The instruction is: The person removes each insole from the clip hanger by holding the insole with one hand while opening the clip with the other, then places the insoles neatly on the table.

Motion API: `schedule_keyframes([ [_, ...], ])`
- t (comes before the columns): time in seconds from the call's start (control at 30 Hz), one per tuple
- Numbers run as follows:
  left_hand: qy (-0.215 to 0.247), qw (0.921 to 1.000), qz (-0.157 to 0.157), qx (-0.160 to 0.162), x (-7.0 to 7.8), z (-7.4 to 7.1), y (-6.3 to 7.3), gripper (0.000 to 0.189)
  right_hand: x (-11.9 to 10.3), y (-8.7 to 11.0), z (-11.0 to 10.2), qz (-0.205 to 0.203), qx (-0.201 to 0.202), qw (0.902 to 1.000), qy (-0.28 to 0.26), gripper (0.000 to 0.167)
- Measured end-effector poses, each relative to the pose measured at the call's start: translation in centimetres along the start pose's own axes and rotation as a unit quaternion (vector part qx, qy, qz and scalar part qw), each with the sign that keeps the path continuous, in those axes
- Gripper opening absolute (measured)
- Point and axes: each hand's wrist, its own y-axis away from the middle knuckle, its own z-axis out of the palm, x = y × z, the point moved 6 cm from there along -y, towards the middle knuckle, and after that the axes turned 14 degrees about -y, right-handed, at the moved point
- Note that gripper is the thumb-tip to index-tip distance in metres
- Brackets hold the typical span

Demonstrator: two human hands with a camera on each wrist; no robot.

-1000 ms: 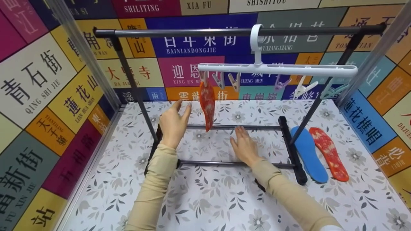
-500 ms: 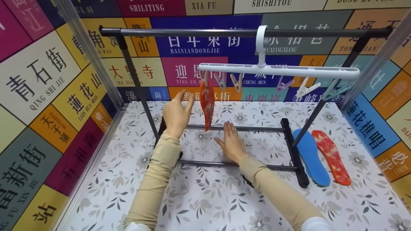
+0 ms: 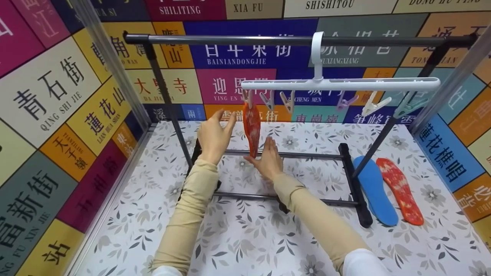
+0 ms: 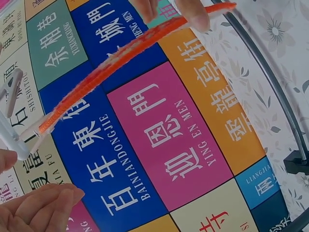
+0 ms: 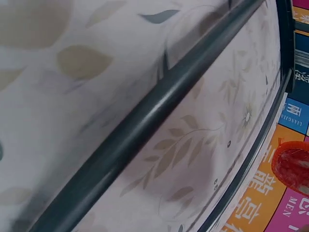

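A red mottled insole (image 3: 251, 128) hangs edge-on from a beige clothes peg (image 3: 247, 99) at the left end of a white clip hanger (image 3: 284, 84). My left hand (image 3: 214, 138) is raised just left of the insole's upper half, thumb and fingers spread and holding nothing. My right hand (image 3: 269, 161) is at the insole's lower end, fingers straight up and thumb out across the bottom tip. In the left wrist view, a right-hand digit (image 4: 193, 13) overlaps the lower part of the insole. The right wrist view shows only the insole's rounded end (image 5: 292, 166).
The hanger hooks over the top bar (image 3: 230, 40) of a black rack. Several other pegs, including a purple one (image 3: 346, 101) and a green one (image 3: 410, 106), hang without anything. A blue insole (image 3: 378, 191) and a red insole (image 3: 401, 191) lie right of the rack's foot (image 3: 356, 188).
My right hand has moved left from the middle of the rack to the hanging insole's lower tip. My left hand stays beside the insole, and the head view has shifted slightly.
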Motion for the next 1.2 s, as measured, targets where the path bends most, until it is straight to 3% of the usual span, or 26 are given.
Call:
schedule_keyframes([
  [0.2, 0.009, 0.9999, -0.003, -0.009, -0.3, -0.2, 0.2, 0.056, -0.9, -0.5, 0.6, -0.035, 0.007, 0.9992, 0.018, 0.094],
  [0.37, 0.004, 0.9999, -0.008, -0.014, -0.2, -0.2, 0.3, 0.056, -1.4, -0.4, 0.3, -0.075, 0.049, 0.9958, 0.018, 0.063],
  [0.5, 0.001, 0.9999, -0.005, -0.009, 0.2, -0.2, 0.4, 0.052, -1.6, 0.1, 0.2, -0.102, 0.08, 0.9912, 0.03, 0.05],
  [0.67, 0.003, 1.0, 0.005, 0.0, 0.8, 0.1, 0.4, 0.048, -1.8, 0.9, 0.4, -0.122, 0.092, 0.9877, 0.036, 0.046],
  [0.9, 0.01, 0.9998, 0.005, -0.017, 1.7, 0.4, 0.4, 0.054, -1.4, 2.3, 0.6, -0.123, 0.066, 0.9888, 0.054, 0.051],
  [1.2, 0.009, 0.9997, 0.001, -0.022, 2.7, 0.5, 0.0, 0.056, -1.3, 4.6, 0.6, -0.152, 0.063, 0.9852, 0.048, 0.05],
])
